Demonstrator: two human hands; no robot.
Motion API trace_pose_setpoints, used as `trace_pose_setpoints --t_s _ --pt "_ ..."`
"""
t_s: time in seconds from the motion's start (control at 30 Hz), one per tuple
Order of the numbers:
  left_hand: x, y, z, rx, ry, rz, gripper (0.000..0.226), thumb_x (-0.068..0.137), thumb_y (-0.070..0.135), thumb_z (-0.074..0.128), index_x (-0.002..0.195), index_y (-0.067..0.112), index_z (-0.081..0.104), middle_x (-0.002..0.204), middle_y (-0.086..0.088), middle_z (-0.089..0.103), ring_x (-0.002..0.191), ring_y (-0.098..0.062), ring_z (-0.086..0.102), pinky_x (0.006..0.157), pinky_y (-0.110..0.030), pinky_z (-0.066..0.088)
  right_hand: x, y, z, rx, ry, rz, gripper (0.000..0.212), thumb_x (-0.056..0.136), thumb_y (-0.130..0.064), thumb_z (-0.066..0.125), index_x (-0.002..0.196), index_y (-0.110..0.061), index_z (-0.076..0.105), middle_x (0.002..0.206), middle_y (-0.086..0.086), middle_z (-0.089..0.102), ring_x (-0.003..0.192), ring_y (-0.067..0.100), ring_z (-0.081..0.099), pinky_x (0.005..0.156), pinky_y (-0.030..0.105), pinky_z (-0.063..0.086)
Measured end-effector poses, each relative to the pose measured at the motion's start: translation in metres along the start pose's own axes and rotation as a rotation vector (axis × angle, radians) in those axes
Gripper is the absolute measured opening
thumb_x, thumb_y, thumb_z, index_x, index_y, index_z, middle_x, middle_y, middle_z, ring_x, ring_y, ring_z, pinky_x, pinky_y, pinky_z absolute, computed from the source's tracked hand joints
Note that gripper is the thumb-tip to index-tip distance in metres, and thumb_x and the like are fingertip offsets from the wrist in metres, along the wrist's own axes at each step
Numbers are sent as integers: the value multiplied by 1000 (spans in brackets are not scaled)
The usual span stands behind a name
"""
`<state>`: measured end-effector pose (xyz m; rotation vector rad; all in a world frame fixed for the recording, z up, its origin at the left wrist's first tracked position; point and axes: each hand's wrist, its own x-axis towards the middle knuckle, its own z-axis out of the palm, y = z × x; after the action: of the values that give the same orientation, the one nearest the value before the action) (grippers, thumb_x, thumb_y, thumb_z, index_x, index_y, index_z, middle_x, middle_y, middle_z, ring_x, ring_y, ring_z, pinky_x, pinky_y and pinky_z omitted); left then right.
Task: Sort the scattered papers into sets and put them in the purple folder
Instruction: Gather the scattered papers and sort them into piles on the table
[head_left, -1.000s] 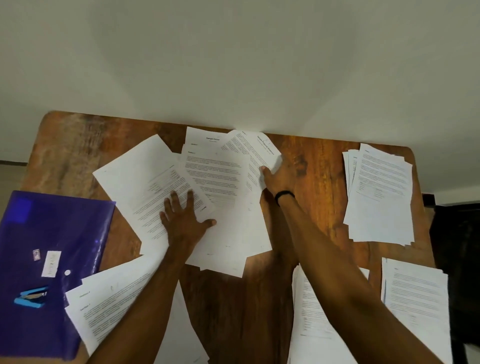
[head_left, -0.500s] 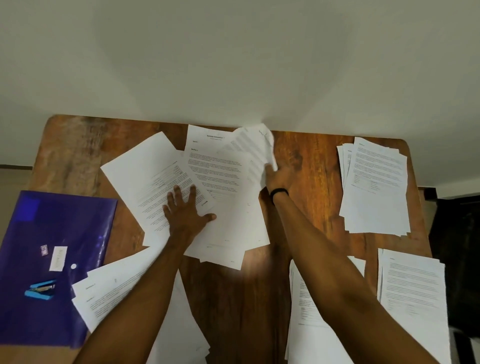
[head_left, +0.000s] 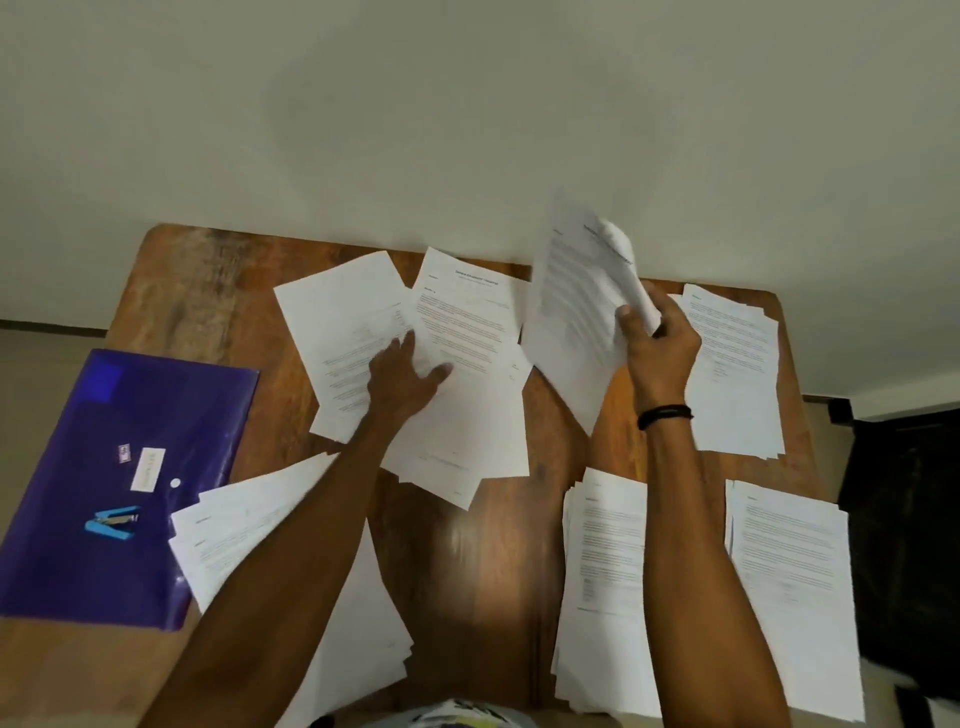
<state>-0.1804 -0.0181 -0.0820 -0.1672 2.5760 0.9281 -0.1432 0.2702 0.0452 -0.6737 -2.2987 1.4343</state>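
1. The right grip (head_left: 660, 348) is clenched on the lifted sheets (head_left: 571, 322), held tilted above the desk (head_left: 467, 571) at about 1 o'clock. The thumb lies across the front of the sheets. Their upper corner curls over, and blur hides whether this is one sheet or several.
2. A black wristband (head_left: 665, 415) circles the right wrist.
3. The left grip (head_left: 402, 382) is released, with fingers spread flat and pressing on the scattered papers (head_left: 467, 338) at 12 o'clock. These papers overlap one another, so their number cannot be told, and their print is too small to read.
4. The purple folder (head_left: 62, 545) lies flat at 9 o'clock, reaching past the desk's left edge. Its nearest left corner is cut off by the frame.
5. A blue stapler (head_left: 115, 522) and small white labels (head_left: 148, 467) sit on the folder.
6. A fanned pile (head_left: 234, 530) at 7 o'clock overlaps the folder's right edge. The left forearm crosses this pile and hides much of it.
7. The far-right pile (head_left: 737, 364) at 2 o'clock is partly hidden behind the right grip.
8. The middle pile (head_left: 602, 561) at 5 o'clock is partly covered by the right forearm.
9. The near-right pile (head_left: 789, 571) at 4 o'clock lies just beside the middle pile.
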Motion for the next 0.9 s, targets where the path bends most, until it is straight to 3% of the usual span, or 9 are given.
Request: trace_pose_setpoints --t_s 0.13,0.27,0.37,0.43,0.53,0.67,0.73,0.77,0.9 --pt "-51 35 -28 -387 64 8 80 90 60 59 154 19 32 160 -2 33 145 -25 33 118 -44 25 -19 -16 -21 338 -225 199 47 86 -12 77 130 -8 60 119 6 71 107 24 70 90 39 59" --pt "-114 52 -49 -649 -39 99 49 93 47 63 135 23 57 133 6 61 116 -11 61 104 -39 49 -46 -29 -30 479 -425 309 51 87 -4 74 134 -4 55 124 14 69 108 34 69 85 45 60" --pt "-150 51 -54 -729 34 128 23 97 32 62 117 22 65 114 11 68 97 -6 67 88 -29 58 -60 -30 -32 477 -470 331 50 86 -6 75 133 -5 56 122 14 70 108 35 69 82 45 60" --pt "-167 49 -55 -779 86 109 18 97 29 62 113 22 65 110 11 69 94 -8 69 78 -19 57 -69 -32 -32 464 -497 317 49 87 -10 76 132 -6 57 121 13 71 108 35 69 86 50 59" --pt "-185 43 -51 -870 165 41 23 97 28 63 116 16 67 111 8 71 94 -10 71 76 -19 58 -86 -35 -34 510 -567 324 40 92 -13 70 129 -5 58 120 10 72 107 30 71 84 44 60" --pt "-208 19 -39 -930 273 -118 30 97 25 63 118 4 69 110 -4 74 97 -17 72 85 -32 59 -113 -1 -29 181 -850 350 33 87 -31 77 106 -5 68 104 12 74 89 29 73 72 36 60" --pt "-226 1 -29 -753 286 -181 32 97 28 62 117 3 69 113 -9 72 103 -23 69 90 -30 54 -135 28 -18 -122 -781 360 43 78 -37 84 69 -9 53 70 13 59 61 24 55 55 32 45" --pt "-237 -9 -20 -659 274 -194 33 98 29 61 116 2 69 113 -9 71 104 -23 68 88 -26 51 -148 39 -12 -208 -722 362 51 78 -32 85 62 -13 41 62 8 46 58 20 44 55 30 36" --pt "-280 -40 20 -585 246 -289 27 99 30 60 107 6 69 107 -7 72 98 -20 67 82 -23 49 -202 76 10 -368 -683 304 60 82 -15 82 58 -22 27 58 -5 28 56 13 29 55 30 21"
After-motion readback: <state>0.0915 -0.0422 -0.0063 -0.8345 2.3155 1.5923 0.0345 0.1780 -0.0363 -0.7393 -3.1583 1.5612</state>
